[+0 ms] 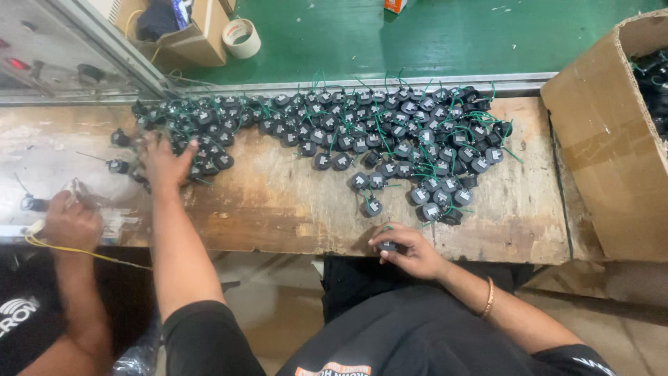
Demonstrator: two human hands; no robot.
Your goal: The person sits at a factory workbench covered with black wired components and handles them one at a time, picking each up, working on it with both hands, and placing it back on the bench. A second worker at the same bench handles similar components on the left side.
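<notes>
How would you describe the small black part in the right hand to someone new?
Start at the worn wooden bench and find its near edge. There the right hand pinches one small black part. Unlike the heap of black parts with green wires, it lies alone, away from the pile.

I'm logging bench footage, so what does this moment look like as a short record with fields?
surface: worn wooden workbench
parts: pile of small black components with green wires spread along the far side of the bench
left hand: left hand stretched out flat onto the left end of the pile
right hand: right hand at the near bench edge, fingers closed on one black component
co-worker: another person's hand at far left, beside a yellow wire
right side: open cardboard box
floor: roll of tape
</notes>
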